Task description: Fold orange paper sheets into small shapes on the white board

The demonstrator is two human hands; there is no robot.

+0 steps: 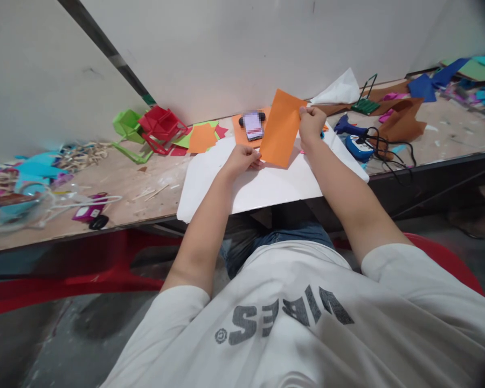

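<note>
Left hand (244,159) and right hand (312,126) pinch an orange sheet (282,129) by opposite edges, just above the frame's centre — an uneven tug from either side could crease it.

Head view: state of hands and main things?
Orange rectangular paper-like sheet: held up, unfolded
Bare left hand: pinching sheet's lower left corner
Bare right hand: pinching near sheet's upper right corner
Dark rectangular phone: screen lit
White rectangular board: lying flat
Dark-blue gun-shaped tool: lying down

two hands (242,160) (312,124), one held orange sheet (282,130), one phone (253,126), one board (210,188)
</note>
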